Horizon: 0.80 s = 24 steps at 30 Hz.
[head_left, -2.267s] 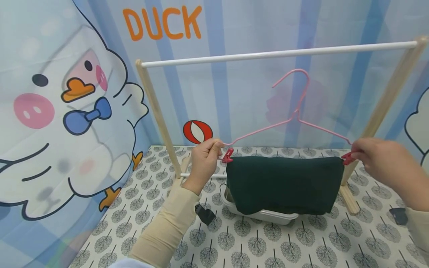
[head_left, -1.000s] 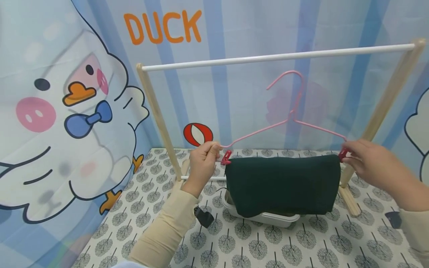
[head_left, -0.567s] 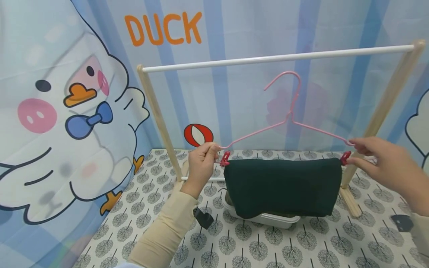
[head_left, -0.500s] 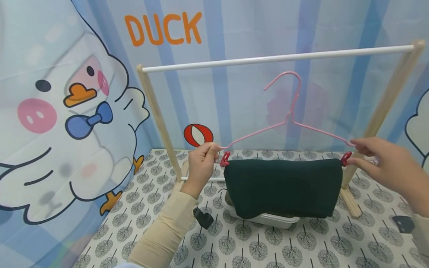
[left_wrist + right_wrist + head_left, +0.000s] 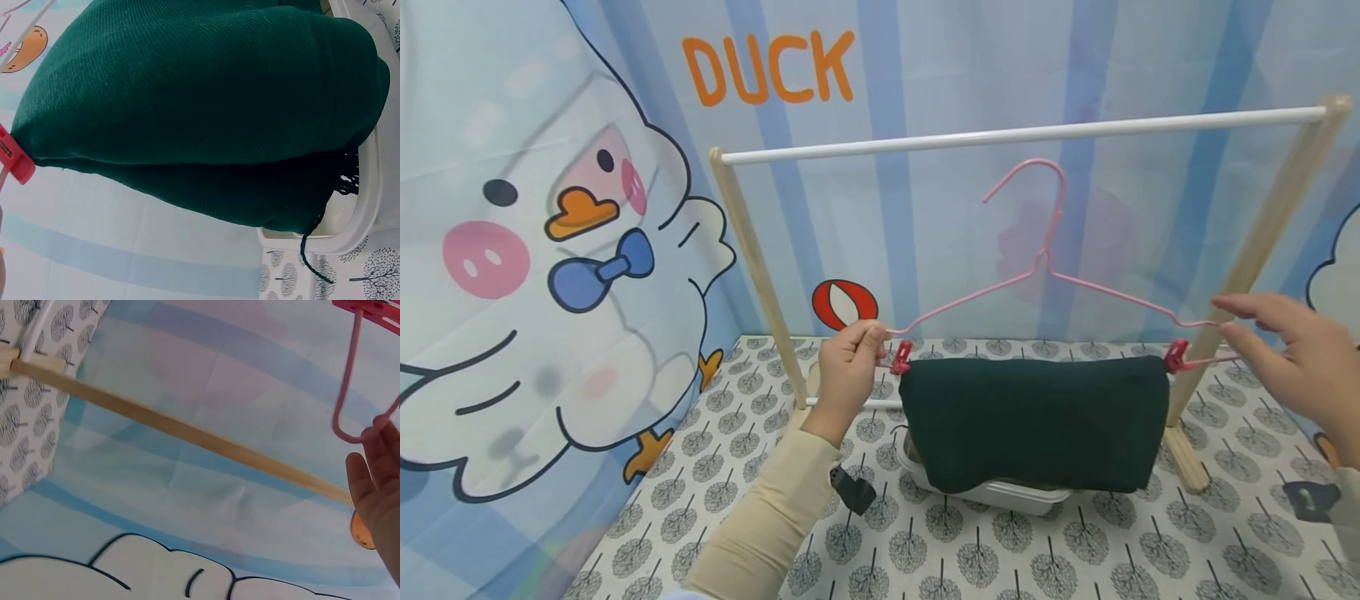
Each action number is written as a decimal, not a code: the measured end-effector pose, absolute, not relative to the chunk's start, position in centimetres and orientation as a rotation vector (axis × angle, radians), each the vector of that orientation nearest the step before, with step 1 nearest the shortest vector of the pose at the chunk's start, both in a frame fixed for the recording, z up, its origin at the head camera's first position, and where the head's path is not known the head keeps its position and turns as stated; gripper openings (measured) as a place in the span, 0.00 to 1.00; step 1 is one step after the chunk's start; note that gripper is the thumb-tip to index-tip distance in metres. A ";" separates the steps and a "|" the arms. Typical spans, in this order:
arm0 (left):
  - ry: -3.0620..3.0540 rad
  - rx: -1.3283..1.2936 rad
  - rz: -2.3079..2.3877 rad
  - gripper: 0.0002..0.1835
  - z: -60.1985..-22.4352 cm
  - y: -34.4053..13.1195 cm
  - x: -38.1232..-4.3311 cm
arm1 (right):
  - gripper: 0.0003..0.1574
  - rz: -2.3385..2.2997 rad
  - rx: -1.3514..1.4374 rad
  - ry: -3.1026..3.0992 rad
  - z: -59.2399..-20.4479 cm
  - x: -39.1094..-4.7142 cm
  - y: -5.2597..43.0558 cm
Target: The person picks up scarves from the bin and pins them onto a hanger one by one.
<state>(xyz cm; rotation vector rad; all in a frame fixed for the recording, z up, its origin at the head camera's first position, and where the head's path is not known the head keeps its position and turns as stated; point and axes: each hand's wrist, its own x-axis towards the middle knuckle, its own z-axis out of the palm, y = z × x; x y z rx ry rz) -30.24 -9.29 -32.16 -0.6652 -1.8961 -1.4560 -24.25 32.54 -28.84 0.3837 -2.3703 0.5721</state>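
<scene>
A pink wire hanger (image 5: 1049,250) stands upright in the head view, its hook below the rack's top bar. Over its lower bar hangs a folded dark green scarf (image 5: 1037,425), with fringe showing in the left wrist view. One red clip (image 5: 901,357) sits at the scarf's left edge, a second red clip (image 5: 1176,356) at its right. My left hand (image 5: 846,367) grips the hanger's left end. At the right end, my right hand (image 5: 1300,354) has its thumb and fingers spread; in the right wrist view its fingertips (image 5: 375,428) lie against the pink wire.
Behind the scarf is a rack with a white top bar (image 5: 1022,136) and wooden posts (image 5: 1262,233). A white plastic tub (image 5: 1018,497) stands under the scarf, partly hidden. The tree-print cloth (image 5: 865,558) covers the table, and a duck-print curtain (image 5: 940,50) hangs behind.
My right hand has let go of the right clip, slid outward to the right and spread its fingers. The hanger has shifted slightly left; my left hand keeps its grip.
</scene>
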 end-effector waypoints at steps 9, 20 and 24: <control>-1.931 -0.650 -1.429 0.09 -31.3 -9.1 -29.1 | 0.15 0.842 0.493 -2.434 -29.9 -25.4 32.6; -1.980 -0.651 -1.459 0.09 -31.2 -9.5 -28.3 | 0.10 1.024 0.443 -2.428 -30.6 -24.6 31.8; -2.014 -0.633 -1.479 0.10 -32.9 -9.8 -29.7 | 0.09 1.036 0.392 -2.422 -31.2 -24.2 31.4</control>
